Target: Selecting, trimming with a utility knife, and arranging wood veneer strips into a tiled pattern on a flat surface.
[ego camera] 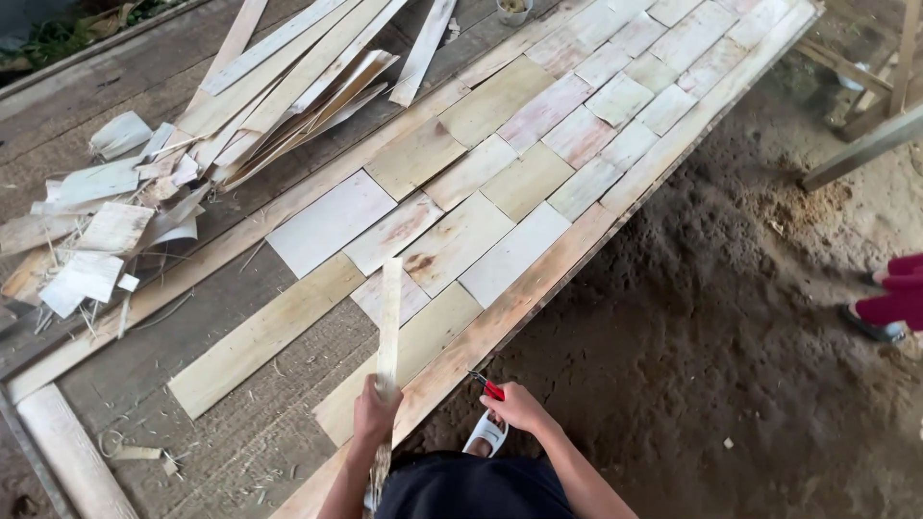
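Seen from above, a person stands at the near edge of a long wooden bench [115, 115]. The left hand [373, 411] has its grip closed around a narrow pale strip [389, 322] of flattened bamboo, which stands nearly upright over the bench's near edge. Just beside it, the right hand [517, 406] has its grip closed on a small red-handled tool [490, 387]; what kind of tool cannot be told. Below the hands a white sandal [487, 434] shows on the dirt floor [711, 346]. Beyond the strip, flat pale panels [500, 183] lie edge to edge in rows between two long boards, running away to the far right. To the left, a loose heap of offcuts and slats [192, 144] lies on the bench. At the far right edge, another person's foot in red trousers [889, 298] stands on the floor.
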